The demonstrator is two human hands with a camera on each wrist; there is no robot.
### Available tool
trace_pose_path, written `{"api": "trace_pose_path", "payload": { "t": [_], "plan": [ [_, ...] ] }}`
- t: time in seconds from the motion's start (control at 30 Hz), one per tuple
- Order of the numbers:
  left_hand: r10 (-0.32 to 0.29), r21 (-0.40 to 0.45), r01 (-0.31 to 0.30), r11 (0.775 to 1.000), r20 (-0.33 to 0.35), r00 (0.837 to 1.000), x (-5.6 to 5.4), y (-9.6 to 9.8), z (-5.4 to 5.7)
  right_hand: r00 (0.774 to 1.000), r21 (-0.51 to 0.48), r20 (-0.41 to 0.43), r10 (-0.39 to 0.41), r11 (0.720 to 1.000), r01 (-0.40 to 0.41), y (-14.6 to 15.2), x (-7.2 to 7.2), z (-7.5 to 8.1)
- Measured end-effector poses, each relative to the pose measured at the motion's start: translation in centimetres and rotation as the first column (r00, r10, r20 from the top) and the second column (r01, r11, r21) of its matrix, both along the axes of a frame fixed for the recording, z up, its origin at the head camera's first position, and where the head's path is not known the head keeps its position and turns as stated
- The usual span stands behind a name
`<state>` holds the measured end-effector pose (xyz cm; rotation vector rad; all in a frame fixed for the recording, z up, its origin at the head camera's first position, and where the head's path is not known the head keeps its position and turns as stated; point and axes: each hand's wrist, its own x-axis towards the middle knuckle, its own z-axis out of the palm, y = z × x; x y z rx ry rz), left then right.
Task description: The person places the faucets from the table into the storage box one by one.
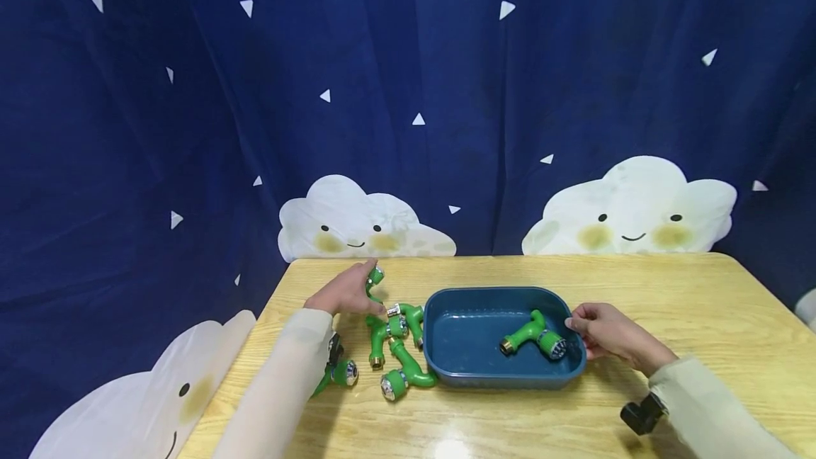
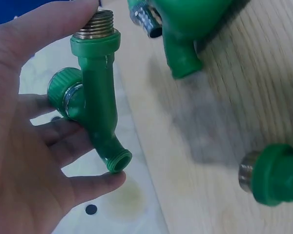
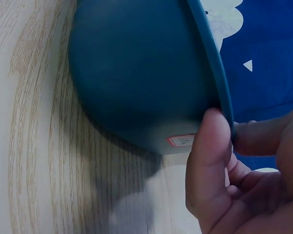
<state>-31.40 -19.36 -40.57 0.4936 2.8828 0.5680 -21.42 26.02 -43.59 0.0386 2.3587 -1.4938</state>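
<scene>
Nearest on the left, one green tap (image 1: 345, 373) lies on the wooden table (image 1: 484, 423), partly hidden by my left sleeve (image 1: 274, 388). To its right, another tap (image 1: 411, 368) lies with its chromed knob toward me and its spout by the near left corner of a dark blue bin (image 1: 465, 338); I cannot tell whether they touch. Two more taps lie close together just beyond, left of the bin.

A single tap (image 1: 532, 335) rests inside the bin, toward the right. At the bin's right end, my right hand (image 1: 612, 335) pinches the rim between thumb and bent fingers. The wall looks thin, smooth and fairly stiff; the rim gives a sure hold.

Farther away on the left, my left hand (image 1: 347, 290) holds the held tap (image 2: 100, 92), thumb across its brass thread, fingers curled loosely behind the knob and below the spout. Whether it is off the table, I cannot tell. I judge it light, hard and not easily broken, but slick along its glossy body; the ridged knob or the thread should grip best.

Beyond the table hangs a navy curtain (image 1: 446, 55) with smiling clouds and white triangles.
</scene>
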Motion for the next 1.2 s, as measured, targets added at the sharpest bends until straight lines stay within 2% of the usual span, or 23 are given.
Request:
{"api": "trace_pose_path", "payload": {
  "t": [0.27, 0.57, 0.87, 1.0, 1.2],
  "plan": [
    [-0.021, -0.003, 0.021, 1.0, -0.001, 1.0, 0.2, 1.3, 0.7, 1.0, -0.006, 0.008, 0.002, 1.0, -0.002, 0.2, -0.1, -0.2],
    [-0.08, -0.067, 0.076, 0.995, -0.05, 0.996, 0.9, 2.5, 1.6, 1.0, -0.018, 0.0, 0.009, 1.0, -0.009, 0.1, 0.0, -0.2],
    [-0.115, -0.073, 0.111, 0.991, -0.062, 0.991, 1.5, 3.9, 2.7, 1.0, -0.01, -0.004, 0.008, 1.0, -0.008, 0.2, -0.2, -0.2],
    [-0.155, -0.071, 0.152, 0.986, -0.043, 0.987, 1.9, 4.7, 3.1, 1.0, -0.007, 0.008, 0.008, 1.0, -0.008, 0.3, -0.2, -0.3],
    [-0.234, -0.086, 0.229, 0.97, -0.052, 0.971, 2.4, 6.0, 4.0, 1.0, -0.001, -0.015, 0.008, 1.0, -0.008, 0.3, -0.1, -0.3]
  ]
}}
